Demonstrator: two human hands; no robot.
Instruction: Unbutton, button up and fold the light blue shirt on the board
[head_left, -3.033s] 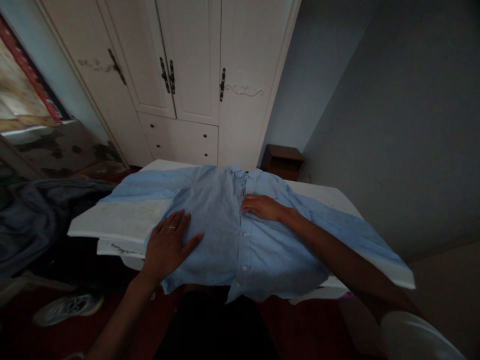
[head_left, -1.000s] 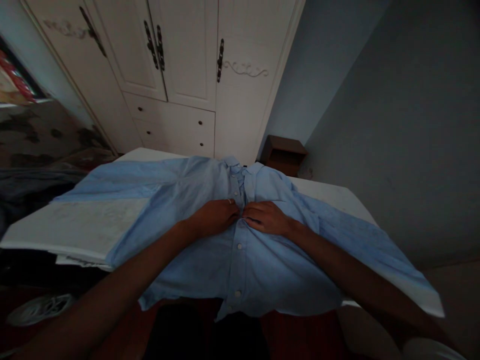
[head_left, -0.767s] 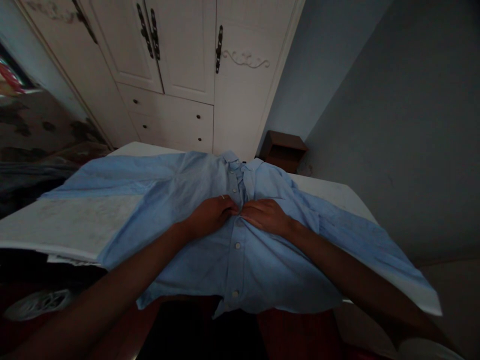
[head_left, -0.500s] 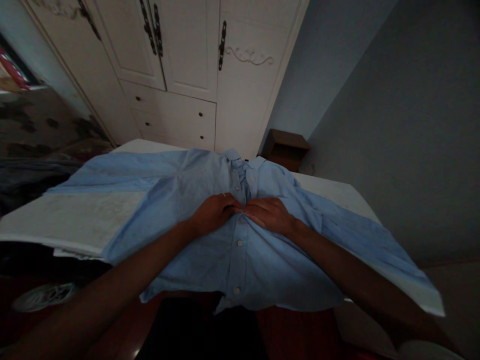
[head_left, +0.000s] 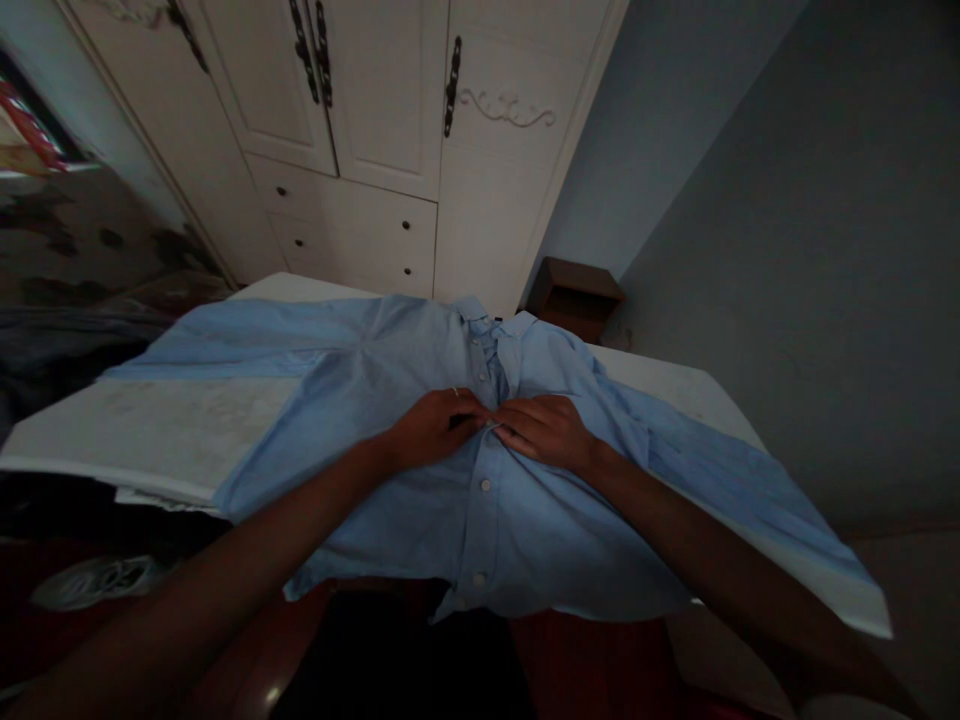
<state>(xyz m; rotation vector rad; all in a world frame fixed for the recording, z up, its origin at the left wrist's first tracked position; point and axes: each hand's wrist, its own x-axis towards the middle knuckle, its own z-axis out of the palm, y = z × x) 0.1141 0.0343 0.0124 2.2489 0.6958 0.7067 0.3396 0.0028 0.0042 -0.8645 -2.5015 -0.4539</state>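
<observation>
The blue shirt lies front up and spread flat on the white table, its collar at the far side, its sleeves stretched out to both sides and its hem hanging over the near edge. The left hand and the right hand meet at the middle of the front strip. The fingers of both are curled narrow and pinch the cloth there, tips nearly touching; whether a button sits between them I cannot tell. Below the hands, two buttons show on the strip and the front lies closed, so I judge this lower part as done. Between the hands and the collar the strip looks a little open, so this part seems left to do.

As for containers: the white wardrobe behind the table has its doors shut, and its drawers are shut too, so their contents are hidden. A small brown cabinet stands in the corner, and nothing can be seen inside it. A light shoe lies on the floor at the left.
</observation>
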